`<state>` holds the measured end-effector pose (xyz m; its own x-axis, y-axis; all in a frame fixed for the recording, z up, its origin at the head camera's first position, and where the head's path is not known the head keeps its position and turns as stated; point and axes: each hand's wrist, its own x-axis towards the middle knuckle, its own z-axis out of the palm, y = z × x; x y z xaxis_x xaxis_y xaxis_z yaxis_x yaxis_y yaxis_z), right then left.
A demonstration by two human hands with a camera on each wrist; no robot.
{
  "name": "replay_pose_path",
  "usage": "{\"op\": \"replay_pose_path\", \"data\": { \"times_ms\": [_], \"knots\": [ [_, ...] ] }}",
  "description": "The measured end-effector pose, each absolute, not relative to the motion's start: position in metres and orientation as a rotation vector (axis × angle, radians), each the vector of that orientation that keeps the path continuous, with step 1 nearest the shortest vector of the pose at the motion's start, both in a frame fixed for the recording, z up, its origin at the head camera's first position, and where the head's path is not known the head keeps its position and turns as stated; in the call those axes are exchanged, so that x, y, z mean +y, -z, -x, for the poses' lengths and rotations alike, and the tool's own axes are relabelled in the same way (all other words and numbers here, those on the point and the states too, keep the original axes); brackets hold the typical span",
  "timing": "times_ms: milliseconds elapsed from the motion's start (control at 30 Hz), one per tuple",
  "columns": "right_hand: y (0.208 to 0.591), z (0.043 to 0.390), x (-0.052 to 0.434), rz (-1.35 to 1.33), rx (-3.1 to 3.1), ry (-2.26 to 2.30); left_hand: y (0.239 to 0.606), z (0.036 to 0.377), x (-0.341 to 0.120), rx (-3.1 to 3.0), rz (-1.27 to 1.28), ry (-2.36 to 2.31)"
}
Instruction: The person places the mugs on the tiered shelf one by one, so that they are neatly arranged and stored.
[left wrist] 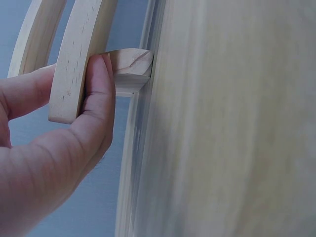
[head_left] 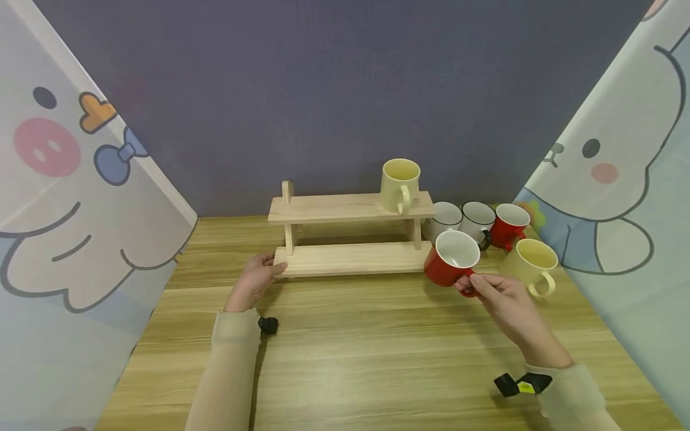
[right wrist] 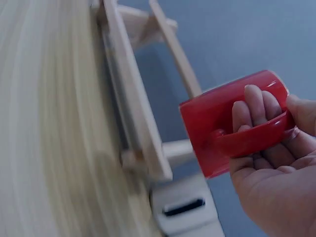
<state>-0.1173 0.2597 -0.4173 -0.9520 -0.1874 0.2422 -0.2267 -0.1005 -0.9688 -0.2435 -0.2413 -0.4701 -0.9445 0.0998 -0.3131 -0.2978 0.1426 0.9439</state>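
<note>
Right hand (head_left: 504, 302) curled round the handle of a red mug (head_left: 451, 258), held just off the near right corner of the wooden rack (head_left: 350, 258), mouth tilted toward the camera. Left hand (head_left: 257, 280) pinching the rack's left end on the bench (head_left: 345, 359). Rack's long axis left to right; right hand nearer its lower shelf. No readable writing.

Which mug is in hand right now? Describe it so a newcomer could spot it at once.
Start at the two-tier wooden rack on the table's far side. Off its lower shelf's right end, the right hand holds the glossy red mug with a white inside by its handle. Unlike the other red mug, it is lifted and tilted.
</note>
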Motion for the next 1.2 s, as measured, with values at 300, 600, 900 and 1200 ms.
{"op": "replay_pose_path", "data": {
  "times_ms": [300, 600, 900, 1200],
  "knots": [
    [0.408, 0.129, 0.221, -0.470, -2.182, -2.269, 0.472, 0.245, -0.242, 2.119, 0.186, -1.865],
    [0.401, 0.149, 0.173, -0.490, -2.315, -2.135, 0.470, 0.243, -0.242, 2.111, 0.182, -1.868],
    [0.391, 0.170, 0.128, -0.544, -2.182, -2.263, 0.472, 0.245, -0.241, 2.094, 0.189, -1.914],
    [0.376, 0.194, 0.092, -0.382, -2.189, -2.260, 0.472, 0.244, -0.241, 2.121, 0.185, -1.894]
  ]
}}
